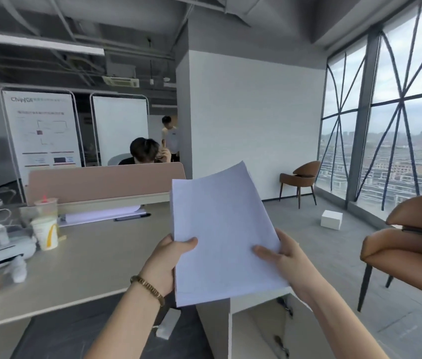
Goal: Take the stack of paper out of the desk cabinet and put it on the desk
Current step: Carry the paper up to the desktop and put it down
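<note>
Bowing white paper stack, pinched by left hand and right hand grips.

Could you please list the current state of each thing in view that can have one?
Stack of paper: held up in the air, far end curling, not yet on the desk.
Left hand: gripping the stack's left edge.
Right hand: gripping the stack's right edge.
Cabinet door: open.
Desk: cluttered at its left end.
Yellow-logo cup: upright, lidded.

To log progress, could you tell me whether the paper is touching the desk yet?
Apart: the head view shows the paper held up by both hands, above the desk.
</note>
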Tool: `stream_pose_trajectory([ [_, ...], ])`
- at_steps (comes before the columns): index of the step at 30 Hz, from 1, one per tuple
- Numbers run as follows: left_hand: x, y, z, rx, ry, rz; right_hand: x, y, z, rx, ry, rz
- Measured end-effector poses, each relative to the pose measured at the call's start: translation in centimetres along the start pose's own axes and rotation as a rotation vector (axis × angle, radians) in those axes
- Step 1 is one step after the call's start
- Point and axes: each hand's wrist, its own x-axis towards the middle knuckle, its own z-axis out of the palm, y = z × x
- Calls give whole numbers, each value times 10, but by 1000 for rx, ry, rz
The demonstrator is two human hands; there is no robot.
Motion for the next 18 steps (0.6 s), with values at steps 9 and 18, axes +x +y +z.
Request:
stream_pose_trajectory([
  [9,32,6,-68,-46,95,103,70,17,73,34,-108,20],
  [18,100,-24,-130,-85,217,135,159,78,128,141,-174,130],
])
